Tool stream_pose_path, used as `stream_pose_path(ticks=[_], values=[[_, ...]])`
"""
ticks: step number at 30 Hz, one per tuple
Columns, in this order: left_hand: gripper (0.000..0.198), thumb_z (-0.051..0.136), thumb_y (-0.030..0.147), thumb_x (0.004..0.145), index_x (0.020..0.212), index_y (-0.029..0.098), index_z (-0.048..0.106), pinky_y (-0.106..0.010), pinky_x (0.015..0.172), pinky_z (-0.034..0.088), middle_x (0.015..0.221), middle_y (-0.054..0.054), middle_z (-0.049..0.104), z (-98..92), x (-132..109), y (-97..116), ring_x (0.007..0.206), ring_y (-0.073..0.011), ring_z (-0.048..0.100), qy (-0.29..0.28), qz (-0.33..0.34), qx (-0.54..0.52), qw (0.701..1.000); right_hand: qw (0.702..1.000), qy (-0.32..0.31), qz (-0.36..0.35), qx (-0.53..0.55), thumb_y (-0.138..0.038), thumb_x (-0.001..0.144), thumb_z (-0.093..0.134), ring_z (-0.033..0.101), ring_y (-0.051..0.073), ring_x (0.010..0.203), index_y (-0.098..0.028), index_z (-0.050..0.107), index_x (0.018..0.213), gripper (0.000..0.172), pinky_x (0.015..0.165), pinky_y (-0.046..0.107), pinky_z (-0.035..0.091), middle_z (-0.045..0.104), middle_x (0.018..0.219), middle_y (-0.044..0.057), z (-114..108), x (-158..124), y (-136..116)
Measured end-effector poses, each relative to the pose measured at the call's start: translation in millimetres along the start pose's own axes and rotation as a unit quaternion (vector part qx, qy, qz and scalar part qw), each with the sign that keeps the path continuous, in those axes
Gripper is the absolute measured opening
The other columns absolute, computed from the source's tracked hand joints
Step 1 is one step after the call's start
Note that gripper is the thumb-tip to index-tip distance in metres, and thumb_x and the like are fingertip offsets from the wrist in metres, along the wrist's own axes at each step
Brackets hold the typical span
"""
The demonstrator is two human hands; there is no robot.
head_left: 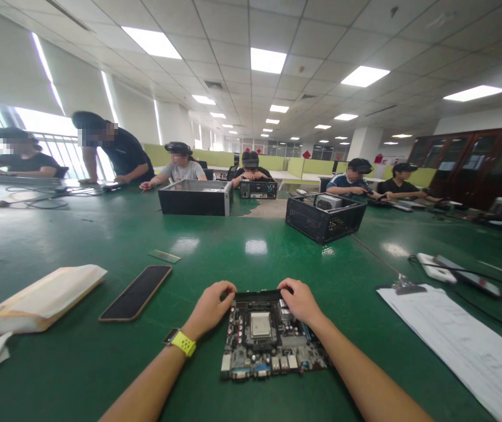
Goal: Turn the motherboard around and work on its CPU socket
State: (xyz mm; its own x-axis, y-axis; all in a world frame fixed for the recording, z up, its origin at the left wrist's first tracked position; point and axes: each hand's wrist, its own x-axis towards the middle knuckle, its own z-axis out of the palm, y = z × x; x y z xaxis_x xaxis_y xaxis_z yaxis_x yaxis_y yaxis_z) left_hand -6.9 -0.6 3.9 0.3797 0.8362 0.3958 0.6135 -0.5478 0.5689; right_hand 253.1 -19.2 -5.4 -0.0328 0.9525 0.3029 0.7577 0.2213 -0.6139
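Note:
A motherboard [272, 354] lies flat on the green table in front of me, its ports facing my side. A square silver processor [260, 325] sits in its socket. Along the far edge runs a long dark strip [257, 295]; whether it is a memory module or only its slot, I cannot tell. My left hand [212, 306], with a yellow-strapped watch [183, 341] on the wrist, has its fingers closed at the strip's left end. At the right end, my right hand [300, 302] pinches the strip in the same way. The fingertips are partly hidden.
Left of the board lie a phone [136, 293], a thin card-like piece [165, 256] and a paper packet [42, 298]. On the right are a clipboard with papers [457, 346] and cables. Computer cases [196, 199] [324, 220] stand farther back; several people sit or stand beyond.

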Motion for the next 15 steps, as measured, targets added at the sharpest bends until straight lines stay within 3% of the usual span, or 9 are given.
stream_pose_path(ticks=[15], values=[[0.016,0.05,0.026,0.078,0.081,0.019,0.064,-0.03,0.077,0.047,0.086,-0.004,0.068,-0.1,0.0,1.1,0.082,-0.0198,0.061,0.008,-0.005,-0.018,1.0,1.0,-0.006,0.008,-0.028,-0.019,0.076,0.046,0.057,0.016,0.089,-0.023,0.066,0.086,0.022,0.084,0.027,0.038,0.068,0.091,-0.001,0.6,-1.5,-2.1]])
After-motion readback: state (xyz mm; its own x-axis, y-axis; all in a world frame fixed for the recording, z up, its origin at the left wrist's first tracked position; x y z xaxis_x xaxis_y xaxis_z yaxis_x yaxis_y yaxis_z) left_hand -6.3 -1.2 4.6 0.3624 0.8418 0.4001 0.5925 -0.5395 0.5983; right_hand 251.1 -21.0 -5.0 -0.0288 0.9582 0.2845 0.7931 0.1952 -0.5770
